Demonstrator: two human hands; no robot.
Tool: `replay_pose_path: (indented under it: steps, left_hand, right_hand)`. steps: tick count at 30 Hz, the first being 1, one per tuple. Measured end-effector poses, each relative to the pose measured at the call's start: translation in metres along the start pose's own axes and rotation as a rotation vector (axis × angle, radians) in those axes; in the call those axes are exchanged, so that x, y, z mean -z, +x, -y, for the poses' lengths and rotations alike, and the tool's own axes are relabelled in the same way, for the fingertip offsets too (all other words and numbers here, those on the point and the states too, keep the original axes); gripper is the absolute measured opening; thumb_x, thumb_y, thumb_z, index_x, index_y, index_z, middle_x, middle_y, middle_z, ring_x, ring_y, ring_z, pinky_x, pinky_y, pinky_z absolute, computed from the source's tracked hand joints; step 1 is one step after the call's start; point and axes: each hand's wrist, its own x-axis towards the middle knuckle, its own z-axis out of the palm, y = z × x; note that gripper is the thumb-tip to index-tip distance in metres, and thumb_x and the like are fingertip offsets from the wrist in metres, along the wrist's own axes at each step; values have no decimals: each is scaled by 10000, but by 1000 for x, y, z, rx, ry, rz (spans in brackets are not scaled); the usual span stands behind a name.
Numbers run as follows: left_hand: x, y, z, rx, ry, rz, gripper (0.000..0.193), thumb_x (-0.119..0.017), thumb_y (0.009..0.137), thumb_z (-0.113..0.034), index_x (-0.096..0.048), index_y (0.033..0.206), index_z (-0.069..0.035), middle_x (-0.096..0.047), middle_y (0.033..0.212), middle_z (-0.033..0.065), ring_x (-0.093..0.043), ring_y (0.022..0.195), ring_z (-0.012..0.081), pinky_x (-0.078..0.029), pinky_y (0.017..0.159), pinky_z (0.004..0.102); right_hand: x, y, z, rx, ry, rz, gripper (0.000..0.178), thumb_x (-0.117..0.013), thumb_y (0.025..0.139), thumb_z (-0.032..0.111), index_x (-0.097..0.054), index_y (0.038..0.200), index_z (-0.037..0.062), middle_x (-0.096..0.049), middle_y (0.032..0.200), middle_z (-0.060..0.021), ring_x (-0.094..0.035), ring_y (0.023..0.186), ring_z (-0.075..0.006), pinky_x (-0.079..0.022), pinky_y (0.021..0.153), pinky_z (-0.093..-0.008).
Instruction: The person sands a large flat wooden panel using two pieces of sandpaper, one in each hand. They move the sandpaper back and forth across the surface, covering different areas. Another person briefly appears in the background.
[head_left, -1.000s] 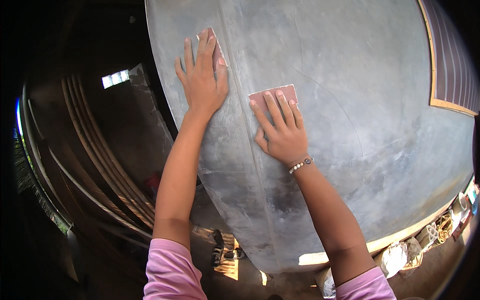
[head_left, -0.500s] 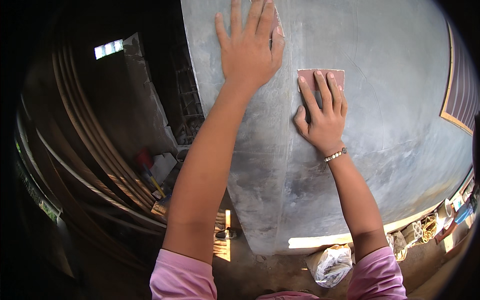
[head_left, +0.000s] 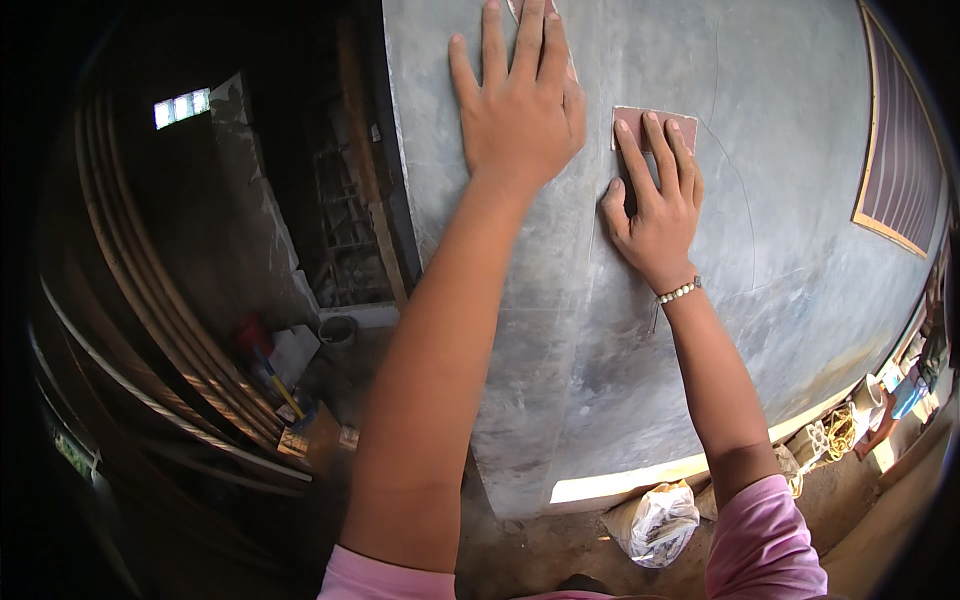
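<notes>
Both my hands are pressed on a grey plastered wall. My left hand is higher, fingers spread flat over a reddish-brown piece of sandpaper, which it holds to the wall. Most of that sheet is hidden by the hand or cut off by the top edge. Lower and to the right, my right hand presses a second, rectangular sandpaper piece with its fingertips, thumb out to the side. A beaded bracelet circles my right wrist. A thin crack runs down the wall beside that hand.
At right, a wood-framed striped panel is set in the wall. A white plastic sack lies at the wall's foot, with coiled yellow rope farther right. Long curved poles and a bucket occupy the dark left side.
My right hand has slid a little up the wall with its sandpaper. My left hand stays at about the same place on the wall. The whole view has shifted slightly.
</notes>
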Motion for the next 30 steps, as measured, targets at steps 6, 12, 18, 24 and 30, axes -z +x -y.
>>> replay_pose_path:
  steps: [6, 12, 18, 24, 30]
  left_hand:
    - [1, -2, 5, 4, -24, -5, 580, -551, 996, -248, -560, 1536, -36, -515, 1643, 130, -448, 1526, 396, -310, 1213, 656]
    - [-3, -3, 8, 13, -21, -37, 569, -568, 986, -239, -574, 1517, -37, -530, 1629, 126, -463, 1514, 395, -326, 1203, 653]
    - [-4, -4, 3, 6, -4, -63, 561, -582, 976, -213, -576, 1511, -41, -541, 1621, 123, -472, 1508, 392, -344, 1193, 653]
    - [0, -6, -3, 3, -5, -23, 578, -574, 971, -194, -560, 1529, -42, -516, 1643, 131, -451, 1525, 395, -327, 1206, 650]
    - [1, -4, -1, -7, 14, 18, 604, -549, 961, -190, -545, 1545, -36, -499, 1657, 135, -437, 1532, 407, -319, 1210, 644]
  right_hand:
    - [-27, 82, -11, 20, -9, -121, 567, -590, 960, 192, -645, 1522, 249, -599, 1570, -78, -517, 1472, -326, -375, 1231, -506]
    - [-33, 75, 2, -50, 18, -123, 532, -580, 1020, 175, -622, 1543, 264, -569, 1600, -87, -486, 1486, -350, -348, 1244, -501]
    - [-4, -20, 23, -50, -28, -6, 629, -616, 917, 140, -635, 1537, 243, -537, 1634, -85, -458, 1535, -309, -367, 1243, -534]
    - [-2, 20, 4, -44, -16, 24, 592, -595, 958, 135, -620, 1544, 212, -554, 1620, -98, -469, 1521, -344, -371, 1251, -528]
    - [-20, 135, -33, 10, 35, -35, 597, -561, 991, 169, -522, 1577, 58, -490, 1638, -219, -394, 1554, -413, -277, 1308, -530]
